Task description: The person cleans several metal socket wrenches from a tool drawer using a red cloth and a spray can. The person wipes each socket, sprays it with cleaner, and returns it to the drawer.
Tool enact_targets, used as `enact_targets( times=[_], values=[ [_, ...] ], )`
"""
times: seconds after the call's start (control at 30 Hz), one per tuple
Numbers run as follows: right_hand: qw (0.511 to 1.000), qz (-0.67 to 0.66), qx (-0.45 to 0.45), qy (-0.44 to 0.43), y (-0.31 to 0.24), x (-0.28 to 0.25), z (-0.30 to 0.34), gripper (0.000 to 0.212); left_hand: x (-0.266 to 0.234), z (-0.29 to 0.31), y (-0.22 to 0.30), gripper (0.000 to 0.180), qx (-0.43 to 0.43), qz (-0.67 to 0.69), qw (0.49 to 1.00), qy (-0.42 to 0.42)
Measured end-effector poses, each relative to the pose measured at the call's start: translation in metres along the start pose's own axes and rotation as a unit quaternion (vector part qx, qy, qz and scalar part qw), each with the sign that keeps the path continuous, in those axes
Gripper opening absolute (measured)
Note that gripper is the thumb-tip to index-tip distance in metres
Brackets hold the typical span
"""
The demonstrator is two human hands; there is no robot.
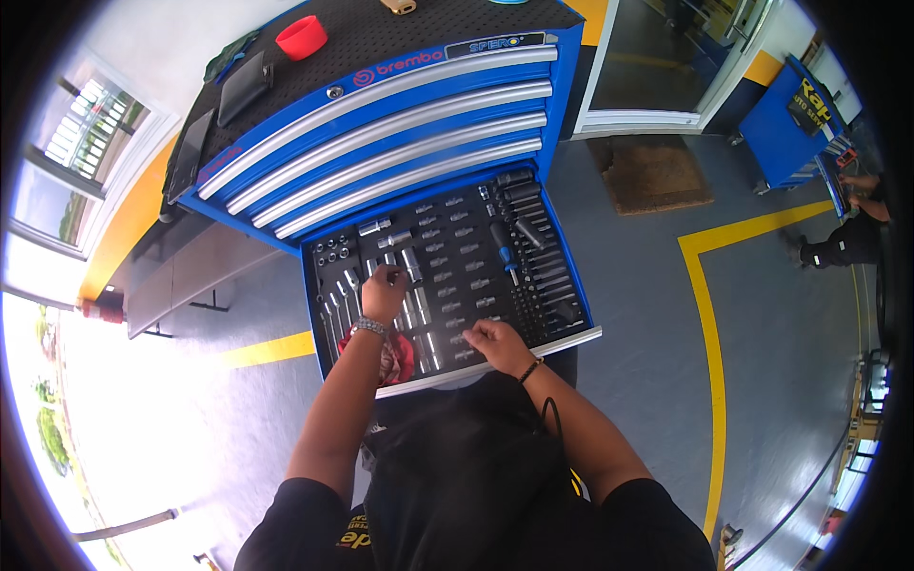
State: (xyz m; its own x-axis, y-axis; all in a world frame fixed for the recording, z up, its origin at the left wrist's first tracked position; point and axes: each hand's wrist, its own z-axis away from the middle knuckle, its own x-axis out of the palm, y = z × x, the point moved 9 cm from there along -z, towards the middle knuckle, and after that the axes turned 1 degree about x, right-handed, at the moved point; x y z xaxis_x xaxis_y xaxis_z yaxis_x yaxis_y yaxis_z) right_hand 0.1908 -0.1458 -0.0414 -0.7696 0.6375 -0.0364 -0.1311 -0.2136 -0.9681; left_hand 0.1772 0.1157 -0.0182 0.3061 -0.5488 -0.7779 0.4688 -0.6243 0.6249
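An open tool drawer (pixel 486 369) lies in front of me, its black foam tray filled with chrome sockets and other tools. Over the left-middle part, my left hand (pixel 384 295) is closed with curled fingers beside a long chrome socket (pixel 411 265); whatever it may hold is hidden. My right hand (pixel 502 346) hovers near the drawer's front edge, fingers bent together, close to small sockets (pixel 464 352). I cannot make out anything in it. A red cloth (pixel 398 360) lies under my left wrist, near a row of wrenches (pixel 335 314). A blue-handled screwdriver (pixel 506 257) sits right of the middle.
The blue tool cabinet (pixel 562 95) rises behind the drawer, with a red bowl (pixel 302 38) and a dark flat case (pixel 244 89) on top. A brown mat (pixel 649 175) lies by the door. At the right, another person (pixel 847 238) works near a blue cart (pixel 785 128).
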Motion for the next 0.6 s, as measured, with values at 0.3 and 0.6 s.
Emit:
enact_targets(
  times=[0.3, 0.6],
  values=[
    [1.0, 0.01, 0.01, 0.006, -0.004, 0.0, 0.002, 0.033, 0.02, -0.018, 0.042, 0.091, 0.171, -0.232, 0.941, -0.176],
    [0.999, 0.028, 0.011, -0.029, -0.009, 0.007, 0.003, 0.03, 0.008, -0.014, 0.048, 0.095, 0.195, -0.144, 0.959, -0.146]
  ],
)
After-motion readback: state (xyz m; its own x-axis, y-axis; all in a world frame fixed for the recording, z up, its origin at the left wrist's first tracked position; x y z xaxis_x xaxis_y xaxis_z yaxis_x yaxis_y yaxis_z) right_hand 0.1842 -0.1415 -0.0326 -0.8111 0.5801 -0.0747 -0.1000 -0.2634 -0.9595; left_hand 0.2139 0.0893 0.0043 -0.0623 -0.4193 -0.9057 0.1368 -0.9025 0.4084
